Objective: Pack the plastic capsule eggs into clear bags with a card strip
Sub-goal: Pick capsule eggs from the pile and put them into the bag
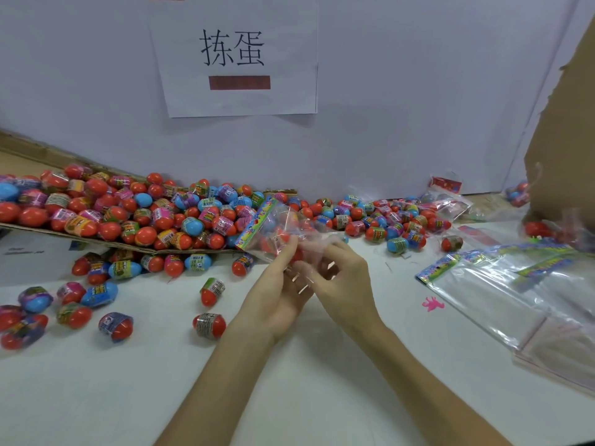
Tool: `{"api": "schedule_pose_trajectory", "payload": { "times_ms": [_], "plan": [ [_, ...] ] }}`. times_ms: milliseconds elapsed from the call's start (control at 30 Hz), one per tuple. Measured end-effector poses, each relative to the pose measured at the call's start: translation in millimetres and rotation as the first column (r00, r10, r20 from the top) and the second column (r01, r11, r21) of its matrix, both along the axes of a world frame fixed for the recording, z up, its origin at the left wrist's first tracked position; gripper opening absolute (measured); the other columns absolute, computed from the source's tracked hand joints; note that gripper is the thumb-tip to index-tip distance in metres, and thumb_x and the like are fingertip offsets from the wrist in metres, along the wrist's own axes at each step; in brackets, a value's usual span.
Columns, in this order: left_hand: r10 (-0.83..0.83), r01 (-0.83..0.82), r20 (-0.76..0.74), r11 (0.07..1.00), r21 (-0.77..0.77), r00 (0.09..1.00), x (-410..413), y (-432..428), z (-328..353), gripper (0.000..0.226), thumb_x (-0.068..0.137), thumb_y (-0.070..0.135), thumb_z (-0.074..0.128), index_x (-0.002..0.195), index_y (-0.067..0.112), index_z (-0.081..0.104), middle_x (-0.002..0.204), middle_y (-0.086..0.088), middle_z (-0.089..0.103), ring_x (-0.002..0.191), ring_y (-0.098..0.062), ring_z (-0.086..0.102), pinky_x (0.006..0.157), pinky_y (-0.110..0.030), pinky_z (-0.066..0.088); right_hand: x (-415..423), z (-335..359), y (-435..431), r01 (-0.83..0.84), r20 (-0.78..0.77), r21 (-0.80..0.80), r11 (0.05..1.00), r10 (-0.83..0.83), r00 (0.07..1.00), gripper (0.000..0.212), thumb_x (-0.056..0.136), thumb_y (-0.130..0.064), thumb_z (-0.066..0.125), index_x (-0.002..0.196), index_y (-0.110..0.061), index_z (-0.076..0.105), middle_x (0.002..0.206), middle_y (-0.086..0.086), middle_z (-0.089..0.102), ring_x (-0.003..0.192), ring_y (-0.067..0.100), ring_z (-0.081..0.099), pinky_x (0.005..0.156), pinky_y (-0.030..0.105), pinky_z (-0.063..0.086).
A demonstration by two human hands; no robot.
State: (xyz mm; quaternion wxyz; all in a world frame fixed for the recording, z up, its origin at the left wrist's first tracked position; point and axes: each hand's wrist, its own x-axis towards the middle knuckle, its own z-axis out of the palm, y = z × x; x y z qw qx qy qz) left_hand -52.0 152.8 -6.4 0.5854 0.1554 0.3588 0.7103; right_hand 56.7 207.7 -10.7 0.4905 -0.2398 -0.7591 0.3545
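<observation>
Fingers (285, 252) of left hand (277, 294) and right hand (347, 281) pinch the clear bag (289, 225), eggs (273, 243) inside blurred.

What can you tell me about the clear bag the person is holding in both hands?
The clear bag is thin, crinkly see-through plastic with a bright multicoloured card strip across its far end. It is held tilted above the white table, strip end up and away from the person. Red capsule eggs show through it; how many is too blurred to tell. The left hand grips it from below, and the right hand pinches its near end.
</observation>
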Motion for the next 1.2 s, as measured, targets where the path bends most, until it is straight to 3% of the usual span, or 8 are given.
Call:
{"api": "schedule_pose_trajectory", "payload": {
  "times_ms": [133,267,400,567,667,867,1000,1200],
  "plan": [
    [0.044,-0.045,0.029,0.999,0.02,0.999,-9,0,-1,0.03,0.094,0.036,0.067,0.09,0.013,0.085,0.105,-0.009,0.079,0.093,-0.024,0.078,0.08,-0.035,0.065,3,4,6,-0.087,0.081,-0.059,0.994,0.091,0.993,0.036,0.091,0.006,0.062,0.115,-0.016,0.077,0.097,-0.014,0.071,0.078,0.005,0.063,0.067,0.016,0.046],
    [0.076,-0.076,0.12,0.997,-0.009,0.99,-17,0,1,0.03,0.094,0.035,0.07,0.103,0.01,0.083,0.114,-0.012,0.078,0.103,-0.026,0.077,0.078,-0.035,0.065,16,10,29,0.193,0.034,-0.06,0.979,-0.191,0.981,0.028,0.093,-0.001,0.066,0.101,-0.025,0.076,0.095,-0.012,0.073,0.083,0.005,0.067,0.068,0.018,0.053],
    [0.068,-0.065,0.146,0.998,-0.022,0.987,-16,1,2,0.029,0.085,0.036,0.074,0.096,0.011,0.085,0.116,-0.012,0.077,0.102,-0.027,0.077,0.075,-0.035,0.065,44,0,66,0.463,0.339,0.032,0.886,-0.446,0.828,0.046,0.088,-0.012,0.072,0.131,-0.025,0.065,0.136,-0.003,0.055,0.122,0.018,0.053,0.103,0.035,0.047],
    [0.07,-0.068,0.161,0.998,-0.018,0.984,-16,-1,3,0.035,0.084,0.036,0.075,0.108,0.011,0.08,0.117,-0.014,0.077,0.103,-0.029,0.077,0.076,-0.037,0.065,65,-15,91,0.571,0.671,0.043,0.82,-0.448,0.591,0.082,0.088,-0.037,0.071,0.158,-0.034,0.029,0.169,0.001,0.008,0.155,0.027,0.011,0.117,0.059,0.026],
    [0.07,-0.067,0.159,0.998,-0.019,0.985,-16,-1,3,0.028,0.083,0.037,0.075,0.092,0.012,0.085,0.116,-0.013,0.077,0.102,-0.028,0.077,0.075,-0.037,0.065,65,-21,95,0.567,0.702,0.054,0.822,-0.435,0.564,0.071,0.091,-0.041,0.066,0.155,-0.031,0.037,0.167,0.003,0.019,0.153,0.026,0.017,0.118,0.055,0.025],
    [0.056,-0.052,0.154,0.998,-0.03,0.986,-16,-2,3,0.029,0.08,0.037,0.075,0.091,0.012,0.085,0.116,-0.014,0.077,0.1,-0.026,0.078,0.071,-0.034,0.065,63,-23,90,0.542,0.473,0.021,0.84,-0.486,0.735,0.031,0.096,-0.006,0.061,0.124,-0.017,0.069,0.123,0.004,0.064,0.114,0.026,0.06,0.098,0.036,0.048],
    [0.066,-0.06,0.16,0.997,-0.038,0.985,-16,-3,6,0.034,0.081,0.038,0.074,0.1,0.011,0.084,0.115,-0.013,0.078,0.099,-0.027,0.078,0.07,-0.034,0.065,54,-7,77,0.46,0.279,-0.116,0.88,-0.416,0.865,0.031,0.096,-0.017,0.069,0.126,-0.017,0.065,0.113,-0.001,0.068,0.095,0.008,0.063,0.083,0.018,0.052],
    [0.083,-0.08,0.148,0.996,-0.024,0.986,-15,-4,6,0.042,0.091,0.036,0.07,0.124,0.01,0.072,0.119,-0.011,0.077,0.104,-0.028,0.076,0.084,-0.038,0.064,29,16,39,0.015,-0.006,-0.28,0.96,-0.017,1.0,0.018,0.088,-0.021,0.078,0.106,-0.024,0.075,0.106,-0.006,0.072,0.099,0.014,0.069,0.083,0.036,0.06]
  ]
}}
